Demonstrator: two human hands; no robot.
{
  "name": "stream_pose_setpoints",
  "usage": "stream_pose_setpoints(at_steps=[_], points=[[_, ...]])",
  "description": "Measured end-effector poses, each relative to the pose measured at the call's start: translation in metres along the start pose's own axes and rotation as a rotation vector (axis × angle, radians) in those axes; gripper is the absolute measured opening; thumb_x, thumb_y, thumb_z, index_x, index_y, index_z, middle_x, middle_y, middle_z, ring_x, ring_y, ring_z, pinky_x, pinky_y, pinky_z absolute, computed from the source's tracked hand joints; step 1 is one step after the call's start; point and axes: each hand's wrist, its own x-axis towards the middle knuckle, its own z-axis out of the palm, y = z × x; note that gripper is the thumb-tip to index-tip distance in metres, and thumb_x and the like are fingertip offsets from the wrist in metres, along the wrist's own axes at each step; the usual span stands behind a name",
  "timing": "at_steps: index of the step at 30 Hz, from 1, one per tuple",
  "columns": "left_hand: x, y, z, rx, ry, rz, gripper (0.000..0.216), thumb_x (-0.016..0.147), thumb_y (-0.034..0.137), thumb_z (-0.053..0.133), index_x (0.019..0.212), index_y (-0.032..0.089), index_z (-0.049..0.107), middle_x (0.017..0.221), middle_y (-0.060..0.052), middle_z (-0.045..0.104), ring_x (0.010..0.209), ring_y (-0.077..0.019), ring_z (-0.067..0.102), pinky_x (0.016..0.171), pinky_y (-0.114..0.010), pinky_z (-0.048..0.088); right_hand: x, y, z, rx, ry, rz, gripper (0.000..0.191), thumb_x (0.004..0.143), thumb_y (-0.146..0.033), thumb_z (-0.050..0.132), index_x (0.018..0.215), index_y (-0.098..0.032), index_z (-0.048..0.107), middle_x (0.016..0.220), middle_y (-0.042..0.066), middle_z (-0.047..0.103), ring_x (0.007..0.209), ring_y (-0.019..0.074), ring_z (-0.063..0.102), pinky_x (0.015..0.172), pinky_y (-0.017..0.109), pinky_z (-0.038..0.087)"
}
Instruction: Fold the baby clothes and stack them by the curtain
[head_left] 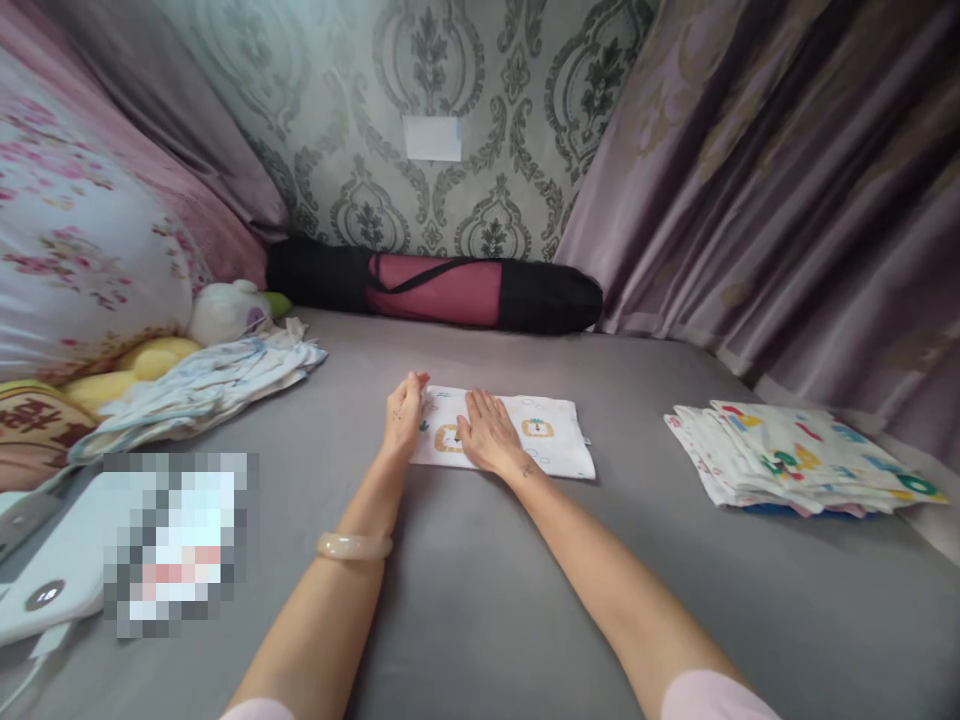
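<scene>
A small white folded cloth (547,438) with lion prints lies flat on the grey bed sheet (480,590) in the middle. My left hand (403,412) stands on edge against the cloth's left side, fingers straight. My right hand (489,432) rests flat, palm down, on the cloth's left half with fingers spread a little. Neither hand grips anything. A pale bangle (354,546) sits on my left wrist.
A stack of folded printed cloths (795,460) lies at the right. A loose heap of pale cloths (206,385) and plush toys (225,312) sit at the left by a floral pillow (82,240). A black and maroon roll bag (435,285) lies along the wall. Curtains (787,180) hang at right.
</scene>
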Motion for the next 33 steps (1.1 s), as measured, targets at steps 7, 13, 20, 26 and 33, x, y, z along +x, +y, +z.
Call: stream_pose_setpoints(at_steps=[7,13,20,26,33], points=[[0.007,0.005,-0.008,-0.120,0.070,-0.142,0.054,0.098,0.048,0.027,0.120,0.011,0.060,0.133,-0.019,0.059,0.124,-0.0230,0.056,0.101,-0.038,0.047,0.003,0.000,0.002,-0.016,-0.054,0.018,0.063,0.099,-0.037,0.020,0.149,-0.001,0.028,0.157,0.016,0.024,0.146,0.0262,0.017,0.118,0.041,0.009],[0.005,0.008,-0.007,-0.209,0.083,-0.179,0.048,0.098,0.045,0.032,0.114,0.011,0.062,0.129,-0.019,0.061,0.120,-0.0223,0.059,0.102,-0.038,0.046,0.016,-0.025,0.002,0.003,-0.031,0.014,0.061,0.098,-0.035,0.023,0.148,0.000,0.030,0.157,0.018,0.023,0.146,0.0276,0.016,0.118,0.044,0.008],[0.004,0.011,-0.007,-0.310,0.139,-0.195,0.043,0.098,0.044,0.037,0.106,0.012,0.064,0.125,-0.018,0.064,0.118,-0.0229,0.060,0.101,-0.038,0.046,0.019,-0.032,0.017,-0.003,0.000,0.022,0.060,0.097,-0.033,0.029,0.148,0.000,0.031,0.156,0.018,0.027,0.145,0.0273,0.019,0.118,0.043,0.008],[0.009,0.008,-0.008,-0.323,0.169,-0.213,0.040,0.098,0.041,0.036,0.102,0.013,0.064,0.124,-0.017,0.065,0.115,-0.0216,0.062,0.099,-0.037,0.046,0.027,-0.053,0.008,-0.013,-0.005,0.001,0.058,0.097,-0.029,0.029,0.147,0.000,0.031,0.157,0.018,0.024,0.146,0.0273,0.016,0.118,0.045,0.007],[0.012,0.003,-0.011,-0.236,0.161,-0.157,0.045,0.098,0.043,0.032,0.106,0.012,0.063,0.123,-0.018,0.065,0.115,-0.0221,0.062,0.098,-0.037,0.047,0.029,-0.073,0.026,0.030,-0.025,-0.036,0.059,0.098,-0.032,0.027,0.147,0.000,0.033,0.157,0.017,0.023,0.146,0.0251,0.017,0.119,0.043,0.009]])
